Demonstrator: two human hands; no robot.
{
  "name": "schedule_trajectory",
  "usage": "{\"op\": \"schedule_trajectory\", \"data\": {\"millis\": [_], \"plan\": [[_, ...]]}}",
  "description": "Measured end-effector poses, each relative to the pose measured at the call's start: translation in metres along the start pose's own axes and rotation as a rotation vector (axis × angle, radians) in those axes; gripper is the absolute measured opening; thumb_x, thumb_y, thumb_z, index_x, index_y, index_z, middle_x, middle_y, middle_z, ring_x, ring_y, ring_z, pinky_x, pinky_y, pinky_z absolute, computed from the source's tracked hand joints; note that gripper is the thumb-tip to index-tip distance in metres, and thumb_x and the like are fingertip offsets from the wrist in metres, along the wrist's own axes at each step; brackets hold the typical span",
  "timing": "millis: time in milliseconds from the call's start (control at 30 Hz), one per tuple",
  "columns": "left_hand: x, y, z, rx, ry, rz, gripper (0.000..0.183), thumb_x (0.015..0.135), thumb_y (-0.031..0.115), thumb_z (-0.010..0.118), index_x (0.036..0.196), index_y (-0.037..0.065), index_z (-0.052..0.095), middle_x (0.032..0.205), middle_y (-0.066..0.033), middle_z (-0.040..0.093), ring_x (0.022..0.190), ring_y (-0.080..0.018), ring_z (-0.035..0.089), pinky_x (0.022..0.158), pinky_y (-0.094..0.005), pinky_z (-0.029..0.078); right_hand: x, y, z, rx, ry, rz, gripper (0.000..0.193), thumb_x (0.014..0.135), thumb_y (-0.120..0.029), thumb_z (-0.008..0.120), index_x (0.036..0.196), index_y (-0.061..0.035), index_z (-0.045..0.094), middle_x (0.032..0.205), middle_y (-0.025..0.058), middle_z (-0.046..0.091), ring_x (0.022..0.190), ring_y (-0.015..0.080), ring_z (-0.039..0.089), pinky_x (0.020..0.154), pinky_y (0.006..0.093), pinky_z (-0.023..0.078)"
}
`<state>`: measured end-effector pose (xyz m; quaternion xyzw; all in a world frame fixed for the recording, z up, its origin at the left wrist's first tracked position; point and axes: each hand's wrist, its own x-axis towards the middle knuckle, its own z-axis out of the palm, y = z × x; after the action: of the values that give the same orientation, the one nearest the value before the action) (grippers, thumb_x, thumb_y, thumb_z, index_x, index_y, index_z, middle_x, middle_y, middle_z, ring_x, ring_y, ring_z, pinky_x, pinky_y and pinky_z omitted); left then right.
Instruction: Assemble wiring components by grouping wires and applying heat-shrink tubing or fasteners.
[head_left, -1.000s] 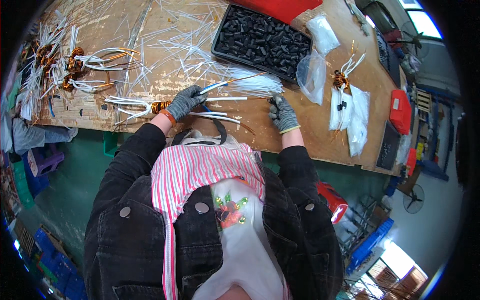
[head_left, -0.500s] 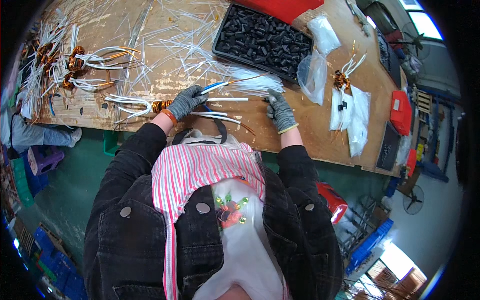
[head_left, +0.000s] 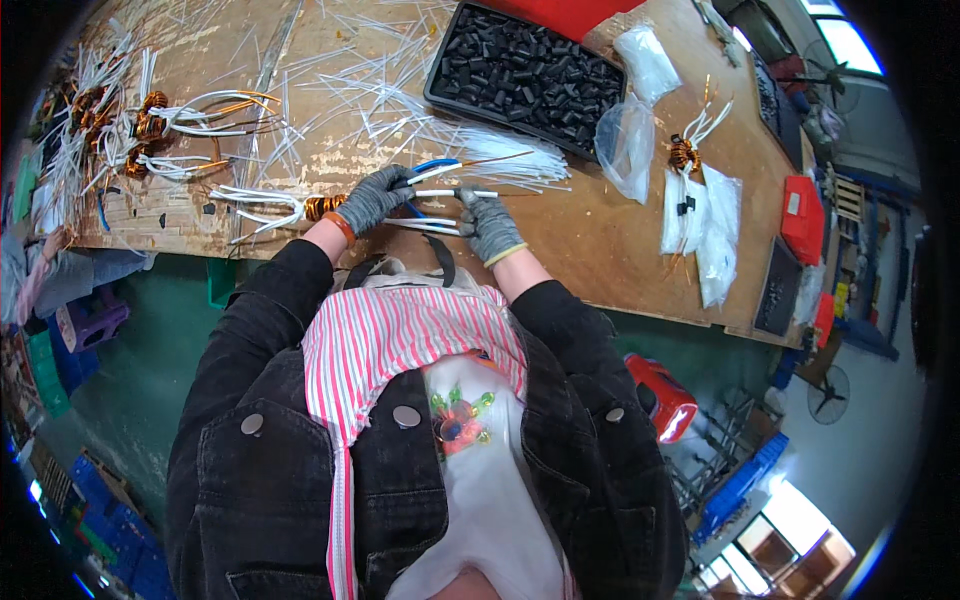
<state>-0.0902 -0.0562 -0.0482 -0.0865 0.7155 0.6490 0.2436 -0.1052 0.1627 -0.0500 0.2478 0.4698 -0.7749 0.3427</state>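
My left hand point(head_left: 372, 203), in a grey knit glove, is closed around the leads of a copper-wound coil point(head_left: 318, 208). White-sleeved wires fan out from the coil's left end. Past my fingers to the right run white-sleeved leads point(head_left: 420, 226), a blue-sleeved lead point(head_left: 436, 163) and bare copper ends. My right hand point(head_left: 490, 228), gloved alike, has its fingertips pinched at a white sleeve point(head_left: 478, 194) on one lead, just right of my left hand. The exact contact under the fingertips is partly hidden.
A black tray point(head_left: 432, 92) of small black caps stands beyond my hands, with loose white sleeves point(head_left: 530, 160) before it. Clear plastic bags point(head_left: 626, 150) and another coil point(head_left: 684, 154) lie right. More wired coils point(head_left: 150, 125) lie left. A co-worker's hand point(head_left: 54, 242) shows at the far left.
My right hand has moved left along the leads, from near the copper end to close beside my left hand. The co-worker's hand has come into view at the left.
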Motion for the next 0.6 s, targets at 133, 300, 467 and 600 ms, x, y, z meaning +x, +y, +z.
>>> {"op": "schedule_trajectory", "data": {"millis": [133,300,467,600], "plan": [[0.001,-0.008,-0.001,-0.011,0.029,0.151,0.033,0.08,0.004,0.059,0.111,0.002,0.051,0.098,-0.0065,0.059,0.089,-0.0146,0.054,0.082,-0.0256,0.044,0.009,0.017,0.019,0.104,0.109,0.07,0.014,0.082,-0.021,0.061,0.085,-0.0084,0.056,0.06,-0.0009,0.046,0.045,0.0089,0.037,0.036,0.0209,0.03],[-0.001,0.001,0.006,0.316,0.103,0.187,0.035,0.08,0.008,0.058,0.115,0.006,0.053,0.099,-0.0117,0.062,0.089,-0.0199,0.059,0.079,-0.0289,0.046,0.014,0.038,0.028,0.019,0.033,0.094,0.012,0.083,-0.022,0.06,0.086,-0.0103,0.056,0.056,-0.0008,0.044,0.042,0.0092,0.037,0.035,0.021,0.029],[-0.002,-0.001,0.003,0.426,0.087,0.206,0.035,0.08,0.019,0.06,0.113,0.007,0.055,0.099,-0.0162,0.061,0.091,-0.0294,0.059,0.08,-0.034,0.045,0.007,0.029,0.033,-0.247,0.031,0.126,0.012,0.083,-0.021,0.058,0.087,-0.0106,0.055,0.06,-0.0014,0.047,0.041,0.0083,0.037,0.035,0.0213,0.029],[-0.031,0.034,-0.001,0.943,0.329,0.596,0.034,0.075,0.019,0.061,0.106,0.006,0.057,0.096,-0.016,0.06,0.089,-0.0306,0.056,0.078,-0.0387,0.044,-0.002,0.025,0.004,-0.203,0.033,0.202,0.009,0.084,-0.019,0.054,0.085,-0.0101,0.054,0.063,-0.0008,0.049,0.044,0.0079,0.039,0.036,0.0206,0.031]]}}
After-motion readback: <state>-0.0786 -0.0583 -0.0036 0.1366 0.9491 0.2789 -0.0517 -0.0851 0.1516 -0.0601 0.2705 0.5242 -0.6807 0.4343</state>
